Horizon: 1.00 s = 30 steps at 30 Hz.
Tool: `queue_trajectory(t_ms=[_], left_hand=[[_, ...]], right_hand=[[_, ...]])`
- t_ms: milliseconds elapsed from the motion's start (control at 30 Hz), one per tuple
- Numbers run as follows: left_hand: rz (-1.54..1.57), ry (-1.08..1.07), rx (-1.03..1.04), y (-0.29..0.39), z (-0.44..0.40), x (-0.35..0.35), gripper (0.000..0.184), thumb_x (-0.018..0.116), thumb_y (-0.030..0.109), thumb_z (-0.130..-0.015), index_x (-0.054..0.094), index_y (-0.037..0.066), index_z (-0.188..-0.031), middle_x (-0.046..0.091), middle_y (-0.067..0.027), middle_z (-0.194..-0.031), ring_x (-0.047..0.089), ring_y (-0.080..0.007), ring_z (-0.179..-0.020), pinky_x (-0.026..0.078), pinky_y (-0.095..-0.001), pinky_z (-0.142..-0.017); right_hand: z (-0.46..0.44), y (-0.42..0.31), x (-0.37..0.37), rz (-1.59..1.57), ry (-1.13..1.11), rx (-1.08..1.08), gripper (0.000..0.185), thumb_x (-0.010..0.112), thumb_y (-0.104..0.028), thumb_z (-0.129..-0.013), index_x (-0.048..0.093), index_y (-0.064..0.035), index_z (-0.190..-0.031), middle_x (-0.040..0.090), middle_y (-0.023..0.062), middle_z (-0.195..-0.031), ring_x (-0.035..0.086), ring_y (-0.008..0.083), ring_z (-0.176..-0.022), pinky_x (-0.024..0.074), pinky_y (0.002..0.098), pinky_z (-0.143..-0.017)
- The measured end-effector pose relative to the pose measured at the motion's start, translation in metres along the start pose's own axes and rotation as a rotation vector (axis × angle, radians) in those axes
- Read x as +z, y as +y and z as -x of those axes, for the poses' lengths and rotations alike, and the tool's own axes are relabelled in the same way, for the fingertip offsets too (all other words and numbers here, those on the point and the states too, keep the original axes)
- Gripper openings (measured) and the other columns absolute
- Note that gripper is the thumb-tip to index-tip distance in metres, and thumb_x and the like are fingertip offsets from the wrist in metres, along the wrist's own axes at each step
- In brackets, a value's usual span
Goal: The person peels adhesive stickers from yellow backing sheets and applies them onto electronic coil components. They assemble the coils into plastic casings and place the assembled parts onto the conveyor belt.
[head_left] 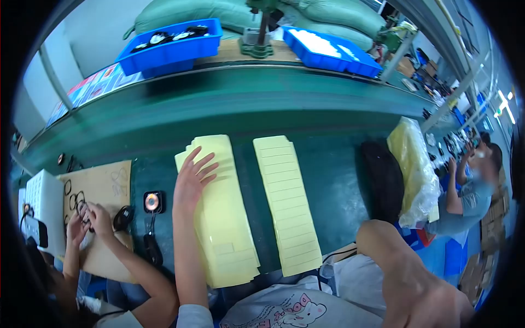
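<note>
My left hand (pixel 192 180) lies palm down with fingers spread over the upper left part of a stack of pale yellow sheets (pixel 227 218). I cannot tell how firmly it touches them. The sheets have notched corners and uneven edges. To their right, a second yellow strip (pixel 287 205) with evenly spaced crosswise lines lies on the green table. My right arm bends close to the camera at the lower right, with my right hand (pixel 429 303) large and blurred near the frame edge. Its fingers are hidden, and nothing can be made out in it.
A black cloth-like item (pixel 381 180) and a plastic-wrapped yellow bundle (pixel 413 169) lie to the right. At left, a co-worker's hands (pixel 90 221) handle small black parts over cardboard (pixel 112 186). Blue bins (pixel 169 48) stand behind. Another person (pixel 470 191) sits at far right.
</note>
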State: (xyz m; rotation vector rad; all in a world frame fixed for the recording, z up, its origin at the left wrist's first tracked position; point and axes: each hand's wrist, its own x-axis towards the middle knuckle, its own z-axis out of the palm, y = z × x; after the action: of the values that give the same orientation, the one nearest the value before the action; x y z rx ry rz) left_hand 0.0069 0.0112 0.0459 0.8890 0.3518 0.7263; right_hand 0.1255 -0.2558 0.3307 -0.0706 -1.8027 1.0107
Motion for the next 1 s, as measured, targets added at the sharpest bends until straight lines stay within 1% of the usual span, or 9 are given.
queue_trajectory(t_ms=[167, 300, 500, 567, 667, 800, 900, 967, 1000], left_hand=[[-0.007, 0.006, 0.004, 0.001, 0.001, 0.003, 0.050, 0.041, 0.033, -0.094, 0.032, 0.011, -0.138, 0.047, -0.0185, -0.131, 0.053, -0.0297, -0.113, 0.046, -0.0377, -0.089], [0.001, 0.001, 0.009, 0.001, 0.002, 0.001, 0.050, 0.040, 0.033, -0.094, 0.032, 0.011, -0.138, 0.047, -0.0185, -0.131, 0.053, -0.0297, -0.112, 0.046, -0.0376, -0.089], [0.021, -0.014, 0.012, 0.000, 0.001, -0.003, 0.053, 0.043, 0.034, -0.093, 0.031, 0.009, -0.138, 0.048, -0.0184, -0.130, 0.054, -0.0297, -0.112, 0.046, -0.0382, -0.089], [0.046, -0.054, 0.026, -0.002, 0.000, -0.009, 0.054, 0.046, 0.035, -0.092, 0.032, 0.009, -0.138, 0.049, -0.0179, -0.130, 0.055, -0.0295, -0.111, 0.046, -0.0375, -0.089], [0.029, -0.058, 0.033, -0.002, 0.000, -0.008, 0.054, 0.048, 0.035, -0.092, 0.033, 0.010, -0.137, 0.050, -0.0167, -0.129, 0.055, -0.0283, -0.111, 0.046, -0.0360, -0.088], [0.012, -0.022, 0.016, 0.003, 0.003, -0.005, 0.050, 0.044, 0.034, -0.094, 0.034, 0.010, -0.137, 0.051, -0.0162, -0.128, 0.055, -0.0268, -0.111, 0.045, -0.0350, -0.088], [0.016, -0.014, 0.012, 0.003, 0.003, -0.005, 0.050, 0.044, 0.035, -0.094, 0.034, 0.010, -0.137, 0.051, -0.0159, -0.128, 0.055, -0.0264, -0.111, 0.045, -0.0351, -0.089], [0.013, -0.023, 0.013, 0.004, 0.000, -0.005, 0.051, 0.044, 0.035, -0.094, 0.033, 0.009, -0.137, 0.051, -0.0166, -0.128, 0.054, -0.0272, -0.112, 0.045, -0.0356, -0.089], [0.008, -0.029, 0.012, 0.004, 0.000, -0.005, 0.052, 0.044, 0.035, -0.094, 0.033, 0.009, -0.138, 0.050, -0.0175, -0.129, 0.054, -0.0282, -0.112, 0.045, -0.0362, -0.089]], right_hand=[[0.018, 0.024, 0.015, 0.242, 0.111, -0.350, 0.026, 0.041, -0.013, -0.090, 0.058, -0.0181, -0.109, 0.057, 0.0011, -0.083, 0.049, 0.0124, -0.056, 0.0298, 0.0191, -0.043], [0.025, 0.028, 0.029, 0.328, 0.255, -0.363, 0.027, 0.040, -0.012, -0.090, 0.059, -0.0193, -0.108, 0.057, -0.0001, -0.081, 0.049, 0.0116, -0.055, 0.0300, 0.0185, -0.041], [0.022, 0.048, -0.006, 0.102, -0.009, -0.271, 0.027, 0.045, -0.011, -0.087, 0.064, -0.0216, -0.102, 0.056, -0.0014, -0.079, 0.046, 0.0097, -0.051, 0.0293, 0.0188, -0.039], [0.019, 0.069, 0.002, 0.316, 0.132, -0.128, 0.029, 0.052, -0.009, -0.081, 0.065, -0.0246, -0.103, 0.056, -0.0021, -0.079, 0.045, 0.0096, -0.049, 0.0291, 0.0187, -0.038], [0.007, 0.091, 0.033, 0.930, 0.422, 0.143, 0.041, 0.063, -0.009, -0.071, 0.064, -0.0318, -0.104, 0.057, -0.0023, -0.080, 0.044, 0.0100, -0.048, 0.0285, 0.0183, -0.038], [-0.006, 0.114, 0.026, 1.107, 0.376, -0.146, 0.044, 0.066, -0.012, -0.068, 0.062, -0.0391, -0.103, 0.060, 0.0002, -0.085, 0.045, 0.0108, -0.049, 0.0307, 0.0200, -0.039], [-0.003, 0.117, 0.026, 1.157, 0.505, -0.279, 0.024, 0.062, -0.026, -0.074, 0.062, -0.0357, -0.095, 0.061, 0.0001, -0.086, 0.047, 0.0151, -0.052, 0.0393, 0.0285, -0.047], [0.014, 0.090, 0.034, 1.036, 0.571, -0.016, 0.016, 0.062, -0.033, -0.075, 0.064, -0.0279, -0.090, 0.061, -0.0001, -0.083, 0.047, 0.0188, -0.053, 0.0419, 0.0322, -0.051], [0.042, 0.072, 0.006, 0.973, 0.293, 0.023, 0.008, 0.061, -0.021, -0.077, 0.064, -0.0158, -0.081, 0.061, 0.0039, -0.075, 0.053, 0.0205, -0.059, 0.0424, 0.0333, -0.056]])
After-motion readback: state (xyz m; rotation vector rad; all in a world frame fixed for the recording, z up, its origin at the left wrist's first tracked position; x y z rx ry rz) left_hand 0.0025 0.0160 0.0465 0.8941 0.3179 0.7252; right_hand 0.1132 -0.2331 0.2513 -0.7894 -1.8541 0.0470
